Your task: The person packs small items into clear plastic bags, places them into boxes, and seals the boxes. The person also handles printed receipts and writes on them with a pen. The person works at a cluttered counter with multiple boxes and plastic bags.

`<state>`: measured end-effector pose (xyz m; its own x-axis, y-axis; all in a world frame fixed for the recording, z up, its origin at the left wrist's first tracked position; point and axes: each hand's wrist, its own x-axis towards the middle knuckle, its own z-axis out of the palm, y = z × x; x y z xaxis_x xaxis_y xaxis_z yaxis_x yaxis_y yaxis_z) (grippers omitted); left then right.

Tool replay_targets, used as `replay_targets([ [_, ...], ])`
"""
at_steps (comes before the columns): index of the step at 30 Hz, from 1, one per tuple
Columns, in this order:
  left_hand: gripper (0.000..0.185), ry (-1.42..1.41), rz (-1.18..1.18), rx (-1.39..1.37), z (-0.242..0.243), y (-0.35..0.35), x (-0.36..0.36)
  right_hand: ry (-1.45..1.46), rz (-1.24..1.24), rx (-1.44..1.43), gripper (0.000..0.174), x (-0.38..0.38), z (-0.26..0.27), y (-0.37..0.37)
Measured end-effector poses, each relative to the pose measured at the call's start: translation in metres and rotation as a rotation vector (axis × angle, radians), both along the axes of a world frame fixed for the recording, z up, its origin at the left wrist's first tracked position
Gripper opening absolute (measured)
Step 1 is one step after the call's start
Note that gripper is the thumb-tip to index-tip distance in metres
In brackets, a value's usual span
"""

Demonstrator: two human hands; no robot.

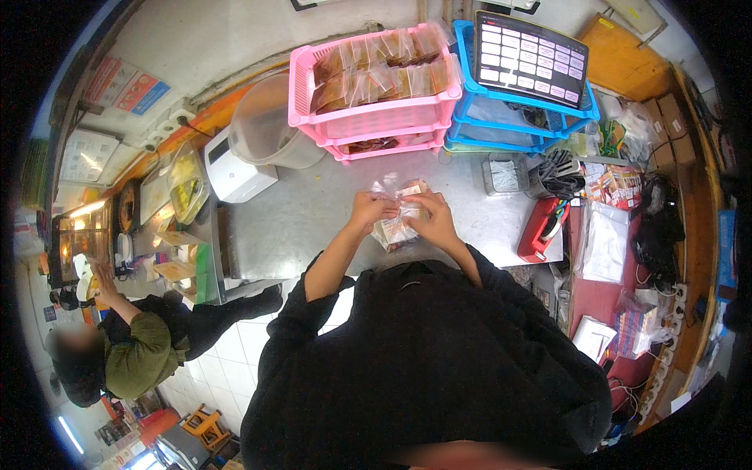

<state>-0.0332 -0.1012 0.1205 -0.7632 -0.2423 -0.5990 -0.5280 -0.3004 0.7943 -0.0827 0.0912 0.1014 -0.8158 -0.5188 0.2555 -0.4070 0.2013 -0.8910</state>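
A clear plastic bag [397, 232] with a printed packet or box inside stands at the front of the metal table [282, 235]. On its left side, my left hand [371, 210] grips the gathered plastic near the top. My right hand [432, 218] pinches the same plastic from the right, and the two hands almost touch. Loose plastic sticks up behind my fingers. Exactly what the bag contains is partly hidden by the hands and by glare.
Behind stand a pink rack [376, 117] of filled sachets and a blue rack [499, 126] bearing a tablet [529, 59]. A red tape dispenser [543, 229], a straw container [505, 174] and black cutlery [558, 173] are at right. A co-worker [141, 352] is at left.
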Motion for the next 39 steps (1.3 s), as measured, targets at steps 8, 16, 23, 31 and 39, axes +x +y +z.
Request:
replay_targets([
  [8,0.020,0.073,0.290,0.126,-0.017,0.020,0.025,0.065,0.113,0.014,0.016,-0.003,-0.011,-0.004],
  [16,0.021,0.225,0.281,-0.079,-0.020,0.035,0.037,-0.023,0.227,0.058,0.018,-0.011,-0.019,-0.001],
  [23,0.018,0.211,0.300,-0.076,-0.023,0.037,0.036,-0.005,0.256,0.075,0.019,-0.012,-0.013,0.003],
  [31,0.018,0.301,0.165,-0.239,-0.015,0.036,0.037,-0.034,0.279,0.101,0.017,-0.019,-0.016,-0.002],
  [39,0.016,0.226,0.242,-0.116,-0.012,0.037,0.035,0.002,0.320,0.093,0.019,-0.023,-0.014,0.004],
])
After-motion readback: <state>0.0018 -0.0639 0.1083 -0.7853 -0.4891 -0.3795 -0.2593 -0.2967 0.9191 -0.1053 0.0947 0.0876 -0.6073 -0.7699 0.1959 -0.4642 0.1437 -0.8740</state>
